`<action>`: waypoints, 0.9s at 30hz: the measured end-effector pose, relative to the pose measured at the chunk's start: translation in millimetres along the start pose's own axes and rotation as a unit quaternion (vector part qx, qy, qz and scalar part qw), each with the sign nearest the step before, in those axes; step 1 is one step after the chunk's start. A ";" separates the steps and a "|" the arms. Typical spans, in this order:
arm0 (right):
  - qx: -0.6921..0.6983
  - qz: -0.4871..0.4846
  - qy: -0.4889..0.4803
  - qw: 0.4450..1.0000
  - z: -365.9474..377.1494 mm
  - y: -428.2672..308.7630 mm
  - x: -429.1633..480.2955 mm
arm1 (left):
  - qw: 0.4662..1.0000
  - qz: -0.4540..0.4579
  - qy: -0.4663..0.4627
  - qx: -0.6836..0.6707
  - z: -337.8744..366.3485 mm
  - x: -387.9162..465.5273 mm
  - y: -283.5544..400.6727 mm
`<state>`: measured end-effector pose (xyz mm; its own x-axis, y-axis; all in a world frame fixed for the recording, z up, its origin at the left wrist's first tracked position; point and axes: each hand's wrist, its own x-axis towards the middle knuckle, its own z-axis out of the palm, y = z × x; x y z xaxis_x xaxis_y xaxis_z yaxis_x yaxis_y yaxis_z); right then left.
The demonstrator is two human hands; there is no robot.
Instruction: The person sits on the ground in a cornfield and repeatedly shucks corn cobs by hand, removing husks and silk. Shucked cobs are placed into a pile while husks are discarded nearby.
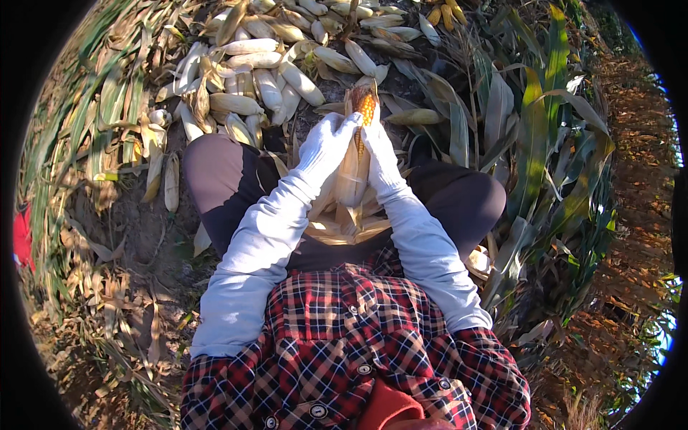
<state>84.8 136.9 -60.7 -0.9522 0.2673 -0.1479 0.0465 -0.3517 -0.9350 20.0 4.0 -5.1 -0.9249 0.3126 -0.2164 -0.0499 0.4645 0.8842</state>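
Between my knees I hold an ear of corn point(366, 109) upright, its tip pointing away from me. Its husk is parted at the top, so a strip of orange-yellow kernels and brown silk shows, while pale husk point(352, 177) still wraps the lower part. My left hand point(329, 141), in a white knit glove, grips the ear's left side with the thumb near the kernels. On the right side my right hand point(379, 148), gloved alike, holds the husk edge; its fingers are partly hidden behind the ear. Loose dry husks point(349, 232) lie in my lap below the ear.
A heap of corn ears in pale husks point(252, 59) lies ahead and to the left. Several bare yellow ears point(447, 16) lie at the top right. Cut corn stalks and leaves point(532, 140) cover the right side, with more stalks point(97, 107) on the left. A single husked-over ear point(172, 183) lies beside my left knee.
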 end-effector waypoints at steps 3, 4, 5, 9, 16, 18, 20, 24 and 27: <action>0.004 -0.020 0.015 1.000 -1.9 5.6 2.4 | 0.997 0.036 0.037 0.058 6.3 3.2 -14.8; -0.002 -0.023 0.019 1.000 -2.4 6.4 2.7 | 0.995 0.034 0.041 0.081 6.2 3.2 -13.3; -0.008 -0.025 0.022 0.999 -2.8 7.3 2.8 | 0.993 0.031 0.046 0.104 6.7 3.3 -12.3; 0.166 0.010 0.045 0.985 -2.4 9.0 6.4 | 0.999 -0.010 0.033 0.001 14.2 13.3 -24.1; -0.038 -0.040 0.057 0.997 -9.4 17.9 13.4 | 0.989 0.030 0.033 -0.142 26.7 14.7 -38.3; 0.002 -0.023 0.063 0.998 -10.2 24.1 13.3 | 0.987 -0.007 0.002 -0.163 30.3 13.3 -45.6; 0.012 0.007 0.073 0.997 -19.6 29.9 16.9 | 0.982 -0.014 -0.017 -0.188 30.9 10.8 -45.7; 0.195 0.002 0.282 0.939 -51.5 25.6 31.4 | 0.895 -0.052 0.119 -0.427 6.4 31.8 -72.1; 0.361 0.009 0.362 0.859 -75.8 10.9 37.2 | 0.882 -0.089 0.219 -0.407 -33.8 57.4 -134.6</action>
<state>72.8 211.0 -100.8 -0.5033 0.6527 -0.5663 -0.3892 -0.7563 -0.5258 -39.1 -68.6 -122.6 -0.9235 -0.1376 -0.3582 -0.2980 -0.3306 0.8955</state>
